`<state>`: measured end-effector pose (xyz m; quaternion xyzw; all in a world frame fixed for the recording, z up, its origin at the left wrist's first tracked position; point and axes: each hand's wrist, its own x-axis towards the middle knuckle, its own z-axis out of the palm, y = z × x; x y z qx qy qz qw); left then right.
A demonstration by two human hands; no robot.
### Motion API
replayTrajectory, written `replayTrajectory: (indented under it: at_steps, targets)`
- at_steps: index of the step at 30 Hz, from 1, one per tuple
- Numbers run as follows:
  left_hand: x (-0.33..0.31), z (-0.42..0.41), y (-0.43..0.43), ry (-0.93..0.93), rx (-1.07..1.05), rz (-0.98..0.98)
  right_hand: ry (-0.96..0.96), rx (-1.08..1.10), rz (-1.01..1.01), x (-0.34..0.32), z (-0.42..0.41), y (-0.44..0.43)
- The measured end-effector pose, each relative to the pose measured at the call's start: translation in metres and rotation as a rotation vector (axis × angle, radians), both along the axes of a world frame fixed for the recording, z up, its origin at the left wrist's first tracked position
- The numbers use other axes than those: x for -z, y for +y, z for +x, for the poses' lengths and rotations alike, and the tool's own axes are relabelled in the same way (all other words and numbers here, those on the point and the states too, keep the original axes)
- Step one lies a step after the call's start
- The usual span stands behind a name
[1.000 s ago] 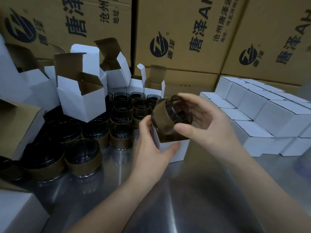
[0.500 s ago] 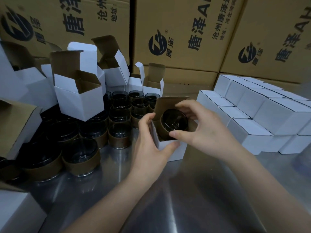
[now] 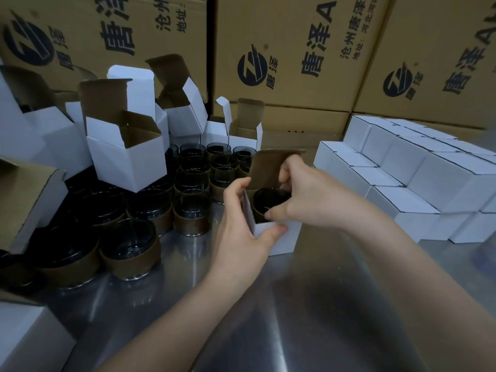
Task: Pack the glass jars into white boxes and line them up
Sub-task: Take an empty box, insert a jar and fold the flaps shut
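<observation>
Glass jar (image 3: 271,201), frame centre: likely fragile, slick, best held at rim; your right hand (image 3: 311,200) pinched it, left hand (image 3: 241,234) gripped white box (image 3: 285,234)

L hand (image 3: 241,229) gripping open white box (image 3: 284,237) on steel table (image 3: 268,304), R hand (image 3: 308,200) pinching dark glass jar (image 3: 271,200) inside it, spare jars (image 3: 128,237) & empty boxes (image 3: 126,159) left, closed boxes (image 3: 402,167) rowed right, cartons (image 3: 281,49) behind
</observation>
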<state>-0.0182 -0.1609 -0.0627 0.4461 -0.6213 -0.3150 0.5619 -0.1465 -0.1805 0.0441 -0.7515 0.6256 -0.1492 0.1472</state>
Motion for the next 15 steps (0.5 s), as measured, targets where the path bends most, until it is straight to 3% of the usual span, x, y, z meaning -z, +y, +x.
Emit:
replayTrajectory:
  at_steps: [6, 15]
  targets:
    - [-0.001, 0.001, 0.001, 0.01, 0.0, 0.003, 0.218, 0.014, 0.138, -0.017, 0.017, -0.007]
    - [-0.003, 0.001, 0.002, -0.01, -0.005, 0.026, 0.377, -0.054, 0.232, -0.028, 0.026, -0.011]
